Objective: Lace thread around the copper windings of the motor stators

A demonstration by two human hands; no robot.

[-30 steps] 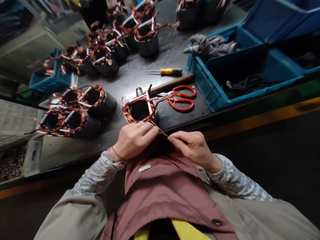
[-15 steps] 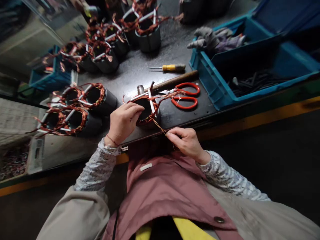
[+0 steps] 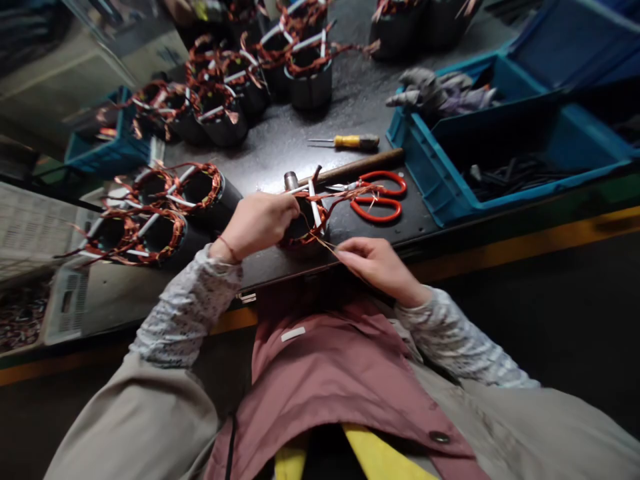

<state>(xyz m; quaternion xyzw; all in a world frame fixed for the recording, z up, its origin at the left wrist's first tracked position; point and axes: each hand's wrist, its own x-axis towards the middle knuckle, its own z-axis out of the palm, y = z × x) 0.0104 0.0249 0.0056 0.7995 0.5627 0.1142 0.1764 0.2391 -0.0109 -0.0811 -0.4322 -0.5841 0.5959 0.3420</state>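
Note:
A motor stator (image 3: pixel 297 248) in a dark round housing stands at the bench's near edge, with copper-coloured windings and white sleeves around its rim. My left hand (image 3: pixel 263 223) is closed at its left side, fingertips pinched over the opening; a faint strand seems to run from them to the windings. My right hand (image 3: pixel 383 267) pinches a thin golden cord (image 3: pixel 327 245), drawn from the stator's near right rim. A twisted lead from the windings reaches right, over red-handled scissors (image 3: pixel 377 212). Behind the stator lies a hammer (image 3: pixel 357 167) with a wooden handle.
A yellow screwdriver (image 3: pixel 353 141) lies beyond the hammer. Blue bins (image 3: pixel 425 170) stand at right, with grey gloves (image 3: pixel 445 92) on one. Several more stators (image 3: pixel 220 203) stand at left and behind. A co-worker's hand (image 3: pixel 180 12) shows at the top left.
My left hand has lifted slightly and moved right over the stator's rim. My right hand has risen a little, still pinching the cord. The whole view has shifted slightly.

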